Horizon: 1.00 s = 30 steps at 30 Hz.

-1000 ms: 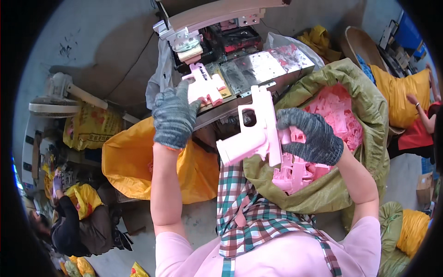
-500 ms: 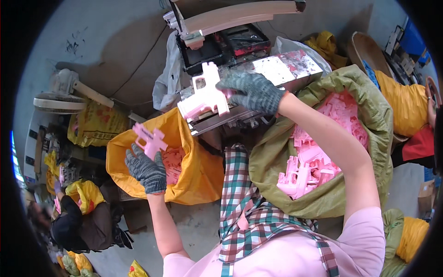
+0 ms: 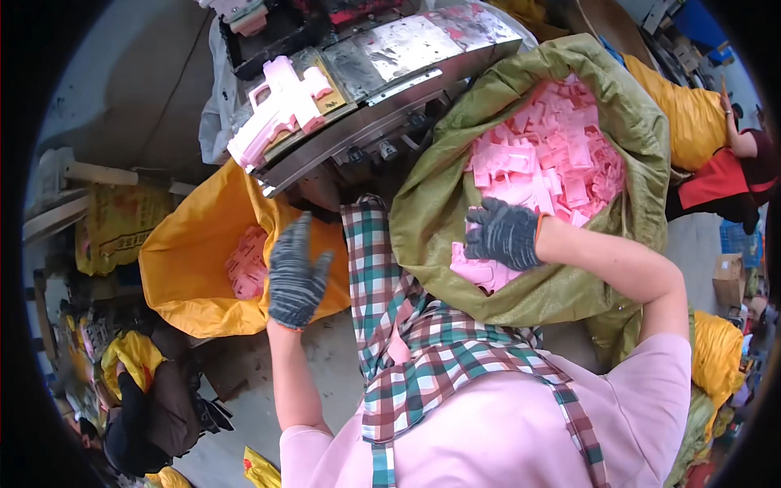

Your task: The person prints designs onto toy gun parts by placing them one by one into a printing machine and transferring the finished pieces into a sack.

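My left hand [image 3: 297,272], in a grey knitted glove, is open with its fingers stretched up and nothing in it. It is beside the orange sack [image 3: 183,281], where a pile of pink plastic pieces [image 3: 246,264] lies. My gloved right hand [image 3: 506,234] reaches into the green sack [image 3: 423,211], its fingers curled over a pink toy pistol [image 3: 482,272] at the near edge of the heap. Its palm hides part of that piece. Another pink toy pistol [image 3: 281,106] rests on the fixture at the left end of the metal machine [image 3: 407,53].
Black trays [image 3: 309,32] stand behind the machine. A yellow bag [image 3: 122,228] is at the left. One co-worker [image 3: 154,407] sits at the lower left; another, in a red apron [image 3: 716,179], is at the far right near an orange sack [image 3: 671,110]. A cardboard box [image 3: 729,278] stands on the right.
My left hand has let go of its toy pistol. My right hand has left the toy pistol on the machine and moved down onto one in the green sack. The view has shifted.
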### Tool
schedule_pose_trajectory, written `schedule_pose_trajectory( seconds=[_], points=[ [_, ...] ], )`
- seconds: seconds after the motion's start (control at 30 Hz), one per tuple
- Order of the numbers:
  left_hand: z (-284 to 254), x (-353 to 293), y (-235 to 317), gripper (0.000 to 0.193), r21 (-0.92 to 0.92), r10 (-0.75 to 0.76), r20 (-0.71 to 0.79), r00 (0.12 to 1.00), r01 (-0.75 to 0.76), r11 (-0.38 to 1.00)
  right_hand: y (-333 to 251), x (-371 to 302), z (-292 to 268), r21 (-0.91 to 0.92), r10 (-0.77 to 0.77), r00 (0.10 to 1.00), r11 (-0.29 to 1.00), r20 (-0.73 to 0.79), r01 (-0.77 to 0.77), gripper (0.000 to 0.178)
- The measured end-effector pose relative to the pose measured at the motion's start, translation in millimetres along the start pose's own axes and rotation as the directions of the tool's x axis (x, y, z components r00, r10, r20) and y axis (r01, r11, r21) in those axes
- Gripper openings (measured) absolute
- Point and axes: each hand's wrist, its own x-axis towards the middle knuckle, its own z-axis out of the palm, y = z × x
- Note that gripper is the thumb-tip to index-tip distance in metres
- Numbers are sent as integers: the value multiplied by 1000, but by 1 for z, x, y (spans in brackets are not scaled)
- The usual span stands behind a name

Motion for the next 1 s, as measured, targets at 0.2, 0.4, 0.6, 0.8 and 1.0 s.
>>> schedule_pose_trajectory(
  seconds=[0.2, 0.4, 0.6, 0.8, 1.0],
  points=[
    [31, 4, 46, 54, -205, 180, 218, 959, -135, 969, 0, -15, 24, 92, 117, 982, 990, -152, -104, 50],
    [72, -4, 84, 44, -347, 286, 333, 899, -165, 923, -32, 13, 31, -46, 453, 878, 884, -157, -465, 30],
    [87, -2, 99, 52, -376, 287, 487, 825, -98, 921, -28, 41, 11, -137, 462, 887, 878, -12, -459, 21],
    [89, 2, 106, 50, -621, 140, 247, 959, 45, 782, -21, 3, -39, 136, 426, 750, 898, -506, -418, 12],
    [50, 26, 90, 32, -923, -183, 322, 929, 351, 156, 8, -41, -95, 398, 439, 584, 894, -683, -207, 40]
  ],
)
